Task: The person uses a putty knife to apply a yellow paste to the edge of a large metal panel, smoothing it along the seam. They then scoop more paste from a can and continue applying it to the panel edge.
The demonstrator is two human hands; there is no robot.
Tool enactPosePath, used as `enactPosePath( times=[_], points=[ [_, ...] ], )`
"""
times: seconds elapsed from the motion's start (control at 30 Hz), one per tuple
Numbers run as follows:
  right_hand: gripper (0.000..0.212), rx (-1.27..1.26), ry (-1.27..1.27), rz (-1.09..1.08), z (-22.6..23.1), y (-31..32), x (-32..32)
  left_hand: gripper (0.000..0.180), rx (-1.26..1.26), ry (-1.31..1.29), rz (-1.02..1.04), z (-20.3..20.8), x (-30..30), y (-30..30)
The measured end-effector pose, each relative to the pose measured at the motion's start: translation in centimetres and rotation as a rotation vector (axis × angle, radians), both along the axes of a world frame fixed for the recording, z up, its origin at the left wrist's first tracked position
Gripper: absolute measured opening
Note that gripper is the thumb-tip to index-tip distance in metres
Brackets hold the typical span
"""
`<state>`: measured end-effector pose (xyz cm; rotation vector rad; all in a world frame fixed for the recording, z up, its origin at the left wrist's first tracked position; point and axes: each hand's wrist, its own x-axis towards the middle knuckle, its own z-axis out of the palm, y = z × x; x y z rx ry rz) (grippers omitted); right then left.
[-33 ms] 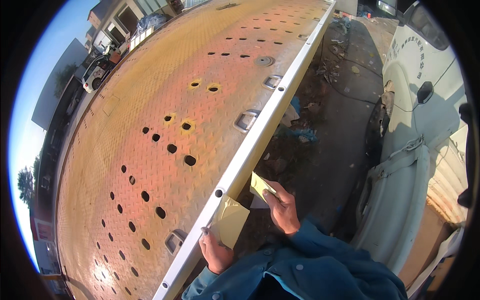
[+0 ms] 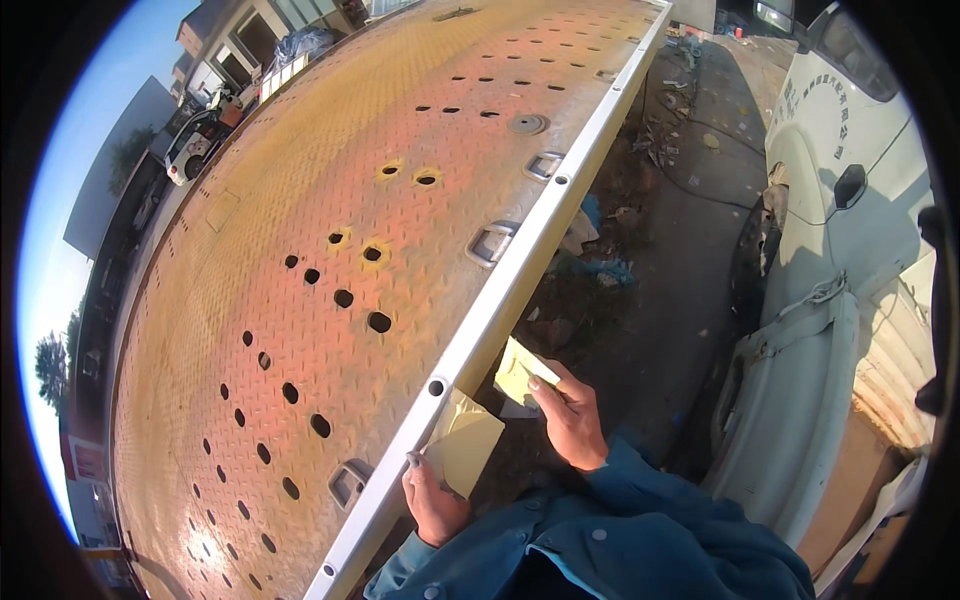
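Note:
My left hand (image 2: 436, 505) is closed on a pale yellow flat square piece (image 2: 470, 440), with the thumb along its lower left edge. This piece is beside the white rail (image 2: 470, 342) of a large metal deck; whether it touches the rail I cannot tell. My right hand (image 2: 576, 418) pinches a smaller pale yellow flat piece (image 2: 518, 368) between thumb and fingers. That one is tilted, apart from the rail and a little farther off than the left piece. The material of both pieces is not clear.
The deck of patterned plate (image 2: 330, 180), orange and yellow, has several holes and metal tie-down loops (image 2: 492, 243). A white vehicle (image 2: 830, 210) with a panel (image 2: 785, 410) stands on the right. Rubbish and blue scraps (image 2: 605, 268) lie on the ground between. A car (image 2: 190, 145) stands beyond the deck.
The smaller piece in my right hand has turned slightly and shows more of its face. The left piece has shifted slightly to the right.

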<state>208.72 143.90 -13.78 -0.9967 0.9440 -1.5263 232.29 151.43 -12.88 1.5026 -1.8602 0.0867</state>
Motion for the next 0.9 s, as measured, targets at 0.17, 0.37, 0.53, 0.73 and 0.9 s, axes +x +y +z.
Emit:
enactPosePath(
  times=[0.17,0.37,0.53,0.73,0.9],
  points=[
    [0.039,-0.227,0.051,0.162,6.3,0.5,-2.4,0.049,0.441,1.645,-0.014,0.9,-4.1,-2.9],
    [0.035,-0.376,0.508,0.251,1.8,-4.4,-7.7,0.061,0.347,1.787,0.102,6.2,-8.3,-6.4],
    [0.029,-0.096,0.230,-0.360,-8.2,-18.3,-15.2,0.066,0.356,1.720,0.102,5.0,-8.5,-6.7],
    [0.032,-0.038,0.238,-0.617,-8.4,-31.8,-21.9,0.071,0.303,1.769,0.242,4.5,-9.4,-6.1],
    [0.033,-0.145,0.419,-0.642,-9.9,-31.7,-18.9,0.074,0.249,1.767,0.283,4.4,-8.1,-4.6]
  ],
)
